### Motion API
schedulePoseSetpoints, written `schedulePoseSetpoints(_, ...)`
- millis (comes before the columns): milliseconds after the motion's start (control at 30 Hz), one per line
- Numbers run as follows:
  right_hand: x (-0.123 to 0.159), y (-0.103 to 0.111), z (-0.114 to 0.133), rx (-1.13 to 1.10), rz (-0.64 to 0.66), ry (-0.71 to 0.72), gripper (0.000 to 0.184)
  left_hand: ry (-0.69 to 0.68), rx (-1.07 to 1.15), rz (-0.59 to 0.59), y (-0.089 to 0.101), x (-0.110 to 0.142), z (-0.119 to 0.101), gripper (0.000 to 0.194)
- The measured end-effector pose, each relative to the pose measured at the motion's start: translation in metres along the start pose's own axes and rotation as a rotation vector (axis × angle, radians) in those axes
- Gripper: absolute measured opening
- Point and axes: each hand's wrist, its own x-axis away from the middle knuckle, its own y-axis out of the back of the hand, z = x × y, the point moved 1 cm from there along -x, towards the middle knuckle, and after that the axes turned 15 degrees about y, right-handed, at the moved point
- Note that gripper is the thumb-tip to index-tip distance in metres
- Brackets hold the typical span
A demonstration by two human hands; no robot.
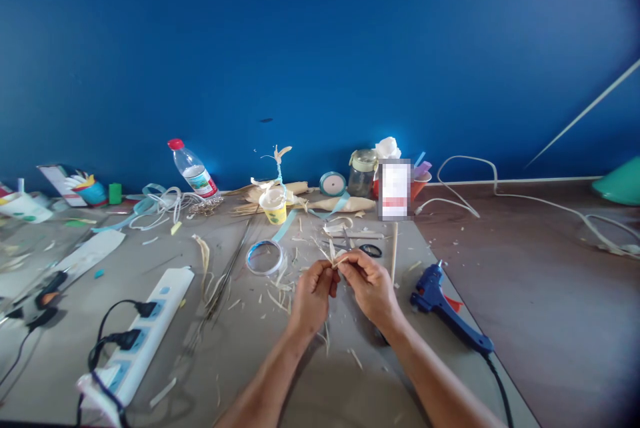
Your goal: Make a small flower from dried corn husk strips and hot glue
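Observation:
My left hand (314, 291) and my right hand (371, 287) meet over the middle of the table, fingers closed in a pinch. Between the fingertips they hold a small pale piece of dried husk (333, 253), its narrow petal-like strips pointing up and outward. My fingers cover its lower end. Just beyond the hands lie scissors with a black handle (371, 251), partly hidden by my right hand. A roll of tape (264, 258) rests left of the hands, and husk scraps (283, 285) are scattered around.
A blue glue gun (447, 308) lies on the right, its cord running forward. On the left are a white power strip (155, 328) with plugs and another glue gun (40, 301). Behind stand a yellow cup (275, 208) with a husk flower, a bottle (195, 171) and a jar (362, 175).

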Motion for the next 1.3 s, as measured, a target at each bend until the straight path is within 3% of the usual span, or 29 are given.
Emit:
schedulePoseSetpoints(233, 0.0, 0.001, -0.002, 0.067, 0.008, 0.062, 0.011, -0.088, -0.168, 0.01, 0.001, 0.002, 0.0, 0.02)
schedulePoseSetpoints(433, 0.0, -0.001, 0.0, 0.091, -0.001, 0.091, 0.01, -0.134, -0.263, -0.057, 0.001, 0.0, 0.003, 0.023)
schedulePoseSetpoints(833, 0.001, -0.003, 0.006, 0.14, 0.002, 0.113, 0.01, -0.12, -0.29, -0.15, 0.004, -0.001, 0.009, 0.025)
schedulePoseSetpoints(1133, 0.008, -0.008, 0.006, 0.184, 0.081, 0.294, 0.012, -0.131, -0.223, -0.187, 0.004, -0.002, 0.01, 0.021)
schedulePoseSetpoints(1233, 0.007, -0.006, 0.006, 0.144, 0.013, 0.235, 0.009, -0.102, -0.156, -0.163, 0.004, -0.003, 0.009, 0.021)
schedulePoseSetpoints(1300, 0.004, -0.001, 0.002, 0.08, -0.065, 0.104, 0.009, -0.05, -0.052, -0.131, 0.004, -0.005, 0.008, 0.023)
